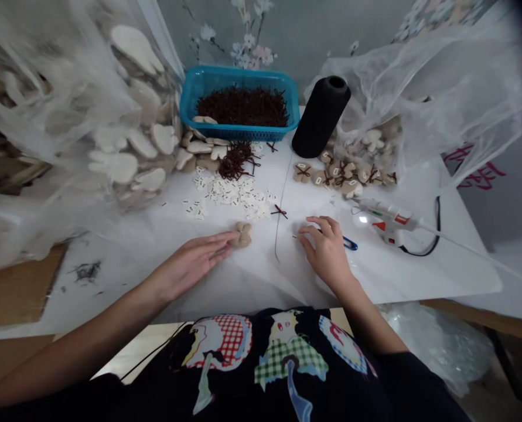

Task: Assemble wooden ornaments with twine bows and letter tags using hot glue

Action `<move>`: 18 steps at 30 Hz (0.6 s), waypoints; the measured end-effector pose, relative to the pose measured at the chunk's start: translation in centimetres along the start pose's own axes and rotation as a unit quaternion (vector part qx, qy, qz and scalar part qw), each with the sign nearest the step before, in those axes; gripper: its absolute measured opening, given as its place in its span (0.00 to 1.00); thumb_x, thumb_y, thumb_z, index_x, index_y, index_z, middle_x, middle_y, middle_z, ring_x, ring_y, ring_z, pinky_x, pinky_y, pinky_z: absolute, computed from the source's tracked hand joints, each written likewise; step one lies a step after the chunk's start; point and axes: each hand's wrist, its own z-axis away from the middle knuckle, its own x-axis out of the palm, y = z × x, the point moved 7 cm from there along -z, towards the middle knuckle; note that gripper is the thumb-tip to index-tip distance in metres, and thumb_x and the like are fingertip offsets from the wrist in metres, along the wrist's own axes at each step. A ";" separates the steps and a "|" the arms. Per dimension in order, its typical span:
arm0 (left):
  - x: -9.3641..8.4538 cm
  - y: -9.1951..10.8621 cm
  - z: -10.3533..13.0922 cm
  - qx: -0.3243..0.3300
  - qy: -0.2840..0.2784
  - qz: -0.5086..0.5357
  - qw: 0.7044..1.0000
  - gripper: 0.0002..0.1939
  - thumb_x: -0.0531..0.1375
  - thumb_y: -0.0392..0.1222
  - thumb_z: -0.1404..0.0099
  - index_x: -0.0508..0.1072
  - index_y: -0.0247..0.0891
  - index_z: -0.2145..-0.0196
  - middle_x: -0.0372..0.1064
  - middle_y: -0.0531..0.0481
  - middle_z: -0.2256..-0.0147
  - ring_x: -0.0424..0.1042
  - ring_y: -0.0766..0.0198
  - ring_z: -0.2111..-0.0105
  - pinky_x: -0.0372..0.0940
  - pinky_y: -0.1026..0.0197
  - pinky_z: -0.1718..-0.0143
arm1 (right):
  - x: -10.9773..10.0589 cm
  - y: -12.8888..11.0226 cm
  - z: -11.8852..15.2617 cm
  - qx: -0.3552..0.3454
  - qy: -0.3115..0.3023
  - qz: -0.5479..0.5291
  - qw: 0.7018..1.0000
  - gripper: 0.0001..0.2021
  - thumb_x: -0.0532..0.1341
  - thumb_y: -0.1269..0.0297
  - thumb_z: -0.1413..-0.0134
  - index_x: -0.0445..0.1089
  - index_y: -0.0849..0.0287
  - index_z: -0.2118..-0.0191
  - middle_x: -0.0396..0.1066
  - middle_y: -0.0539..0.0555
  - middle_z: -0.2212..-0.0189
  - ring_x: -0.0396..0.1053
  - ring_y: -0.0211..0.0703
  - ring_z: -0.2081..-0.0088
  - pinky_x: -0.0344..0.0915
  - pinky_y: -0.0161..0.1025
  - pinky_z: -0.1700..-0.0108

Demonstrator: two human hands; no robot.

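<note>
My left hand (203, 255) has its fingers stretched out, and their tips hold the edge of a small beige, rounded-lobed plush piece (242, 235). A little to the right, my right hand (326, 249) is curled with thumb and forefinger pinched at a tiny white printed label (294, 237). A blue-handled tool (350, 243) lies partly hidden beneath that hand. Between and beyond the hands lies one dark brown ribbon bow (279, 211). Farther back are a scattered heap of small white labels (238, 193) and a clump of brown bows (238, 159).
A blue basket (239, 133) of brown bows stands at the back, beside a black cone (320, 120). A glue gun (390, 220) with a cord lies right, near finished bowed pieces (342, 174). Large clear plastic bags (80, 111) of plush pieces crowd the left; another bag (419, 105) stands right.
</note>
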 end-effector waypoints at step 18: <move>2.4 -0.9 -0.4 -0.006 -0.029 0.037 0.999 0.12 0.65 0.40 0.46 0.79 0.37 0.62 0.68 0.46 0.46 0.58 0.51 0.39 0.48 0.50 0.34 | 0.8 -0.9 -0.9 -0.023 0.008 -0.066 0.998 0.06 0.57 0.69 0.41 0.71 0.56 0.65 0.69 0.58 0.53 0.57 0.58 0.45 0.62 0.58 0.48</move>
